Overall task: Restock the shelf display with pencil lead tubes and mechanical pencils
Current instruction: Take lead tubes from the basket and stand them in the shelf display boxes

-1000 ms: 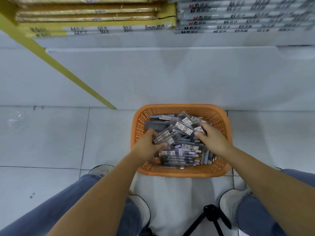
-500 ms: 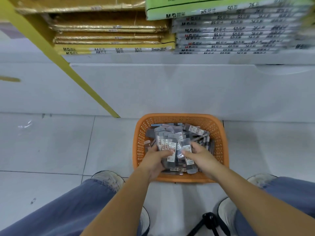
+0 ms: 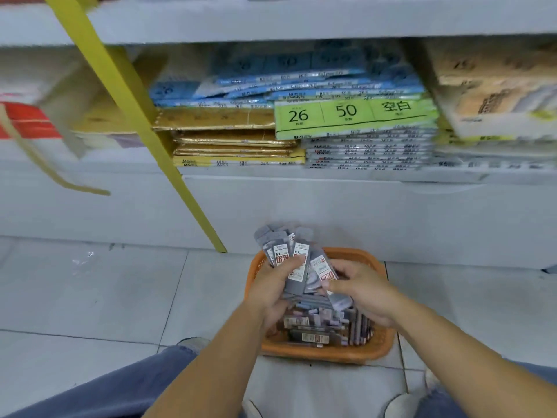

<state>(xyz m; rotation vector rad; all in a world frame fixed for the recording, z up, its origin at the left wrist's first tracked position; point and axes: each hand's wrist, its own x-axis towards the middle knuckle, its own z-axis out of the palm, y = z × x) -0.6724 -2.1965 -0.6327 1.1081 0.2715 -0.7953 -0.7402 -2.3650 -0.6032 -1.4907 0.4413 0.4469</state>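
Head view: you are over an orange basket (image 3: 325,354) that stands on the tiled floor (image 3: 90,297), near the foot of the shelf (image 3: 271,173) unit.
Left hand (image 3: 271,285): grasping a fanned bunch of lead tube packs (image 3: 289,254), thumb laid across the printed labels.
Right hand (image 3: 364,292): fingers curled at the right side of the same fan, pinching the outermost pack.
Task item, place: the bunch is held upright above the basket's far left corner, clear of the stock below.
Step in hand: in my judgement you are gathering and squaring a handful for the display. Nothing has gone onto a shelf yet.
Next move: align the packs label-forward and secure them in one hand before you rise. The display slot is not in view, so you must locate it first.
Basket contents: loose stock (image 3: 316,324) fills it, grey carded packs with red-and-white labels. The long dark items at the right wall may be mechanical pencils, but I cannot confirm it.
Shelf contents: flat stacked paper packs, gold (image 3: 232,140) beside a green-banded stack (image 3: 352,116). No pencil stock is visible there.
Risk: a loose fan could shed packs back into the basket.
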